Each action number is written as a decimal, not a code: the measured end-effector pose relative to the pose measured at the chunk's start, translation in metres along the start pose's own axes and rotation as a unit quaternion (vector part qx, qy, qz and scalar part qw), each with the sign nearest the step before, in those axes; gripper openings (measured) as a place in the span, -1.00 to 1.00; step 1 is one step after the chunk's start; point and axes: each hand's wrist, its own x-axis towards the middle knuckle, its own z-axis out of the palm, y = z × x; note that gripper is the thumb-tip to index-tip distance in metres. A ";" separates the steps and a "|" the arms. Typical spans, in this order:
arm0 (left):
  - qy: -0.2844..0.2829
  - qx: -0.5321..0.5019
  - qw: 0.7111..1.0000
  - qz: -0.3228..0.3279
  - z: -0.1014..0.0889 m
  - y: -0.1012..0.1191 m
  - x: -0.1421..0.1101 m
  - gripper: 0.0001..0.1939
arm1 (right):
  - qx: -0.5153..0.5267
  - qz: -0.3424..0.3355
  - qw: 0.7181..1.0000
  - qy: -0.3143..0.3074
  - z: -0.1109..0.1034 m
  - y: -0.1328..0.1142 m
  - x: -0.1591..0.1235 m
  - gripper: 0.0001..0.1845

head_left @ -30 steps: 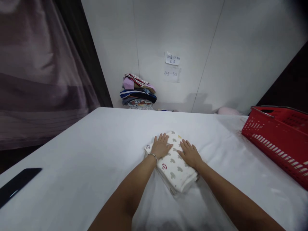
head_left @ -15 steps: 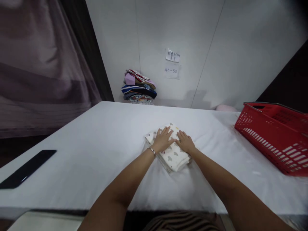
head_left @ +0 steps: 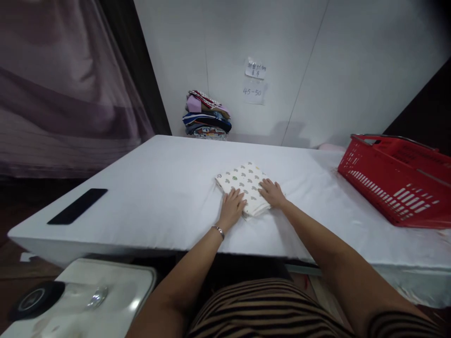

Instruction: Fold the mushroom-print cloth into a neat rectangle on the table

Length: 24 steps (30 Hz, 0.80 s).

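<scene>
Left hand [head_left: 231,209] and right hand [head_left: 273,193] are both spread on a folded patterned cloth [head_left: 246,180], with a black slab [head_left: 78,206], maybe a phone, off to their left.

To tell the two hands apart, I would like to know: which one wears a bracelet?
The left hand, on the near side of the folded cloth, wears a silvery bracelet; the right hand, farther right, shows none.

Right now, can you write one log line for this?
left hand: on folded cloth | right hand: on folded cloth | red basket: on white table
</scene>
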 end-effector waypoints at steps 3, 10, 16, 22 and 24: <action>0.070 -0.047 0.996 -0.014 0.001 -0.002 -0.018 -0.66 | 0.079 0.019 0.994 0.066 0.001 0.001 -0.016 -0.55; 0.100 -0.082 0.991 0.029 -0.002 0.006 -0.043 -0.80 | 0.141 -0.149 0.974 0.093 0.005 -0.009 -0.059 -0.58; 0.080 -0.078 0.993 0.030 0.003 0.021 -0.045 -0.78 | 0.114 -0.232 0.964 0.061 -0.002 -0.022 -0.063 -0.57; 0.092 -0.075 0.993 -0.007 0.011 0.031 -0.045 -0.81 | 0.076 -0.289 0.950 0.083 -0.004 -0.034 -0.058 -0.66; 0.099 -0.079 0.992 -0.021 0.013 0.033 -0.046 -0.81 | 0.076 -0.287 0.951 0.090 -0.004 -0.036 -0.058 -0.67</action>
